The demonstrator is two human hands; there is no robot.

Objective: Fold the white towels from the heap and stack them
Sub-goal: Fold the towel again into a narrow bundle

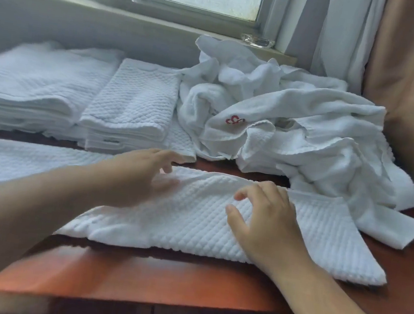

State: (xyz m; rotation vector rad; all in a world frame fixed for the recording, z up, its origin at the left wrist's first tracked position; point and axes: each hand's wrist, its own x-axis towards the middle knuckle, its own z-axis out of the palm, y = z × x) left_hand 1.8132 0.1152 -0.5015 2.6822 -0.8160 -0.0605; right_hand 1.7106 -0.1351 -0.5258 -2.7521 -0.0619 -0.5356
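Observation:
A white waffle-textured towel (191,224) lies folded lengthwise across the reddish-brown table (155,288), running off to the left. My left hand (142,177) rests on its far edge with fingers loosely spread. My right hand (266,218) lies flat on the towel's right part, fingers relaxed. Behind, a heap of crumpled white towels (298,121) sits at the right, one with a red logo. Two stacks of folded white towels stand at the back: a narrower stack (132,109) in the middle and a wider stack (30,84) at the left.
A window with a grey sill (140,17) runs along the back, a small glass dish (256,41) on it. White and tan curtains (411,79) hang at the right, close to the heap. The table's front edge is near me.

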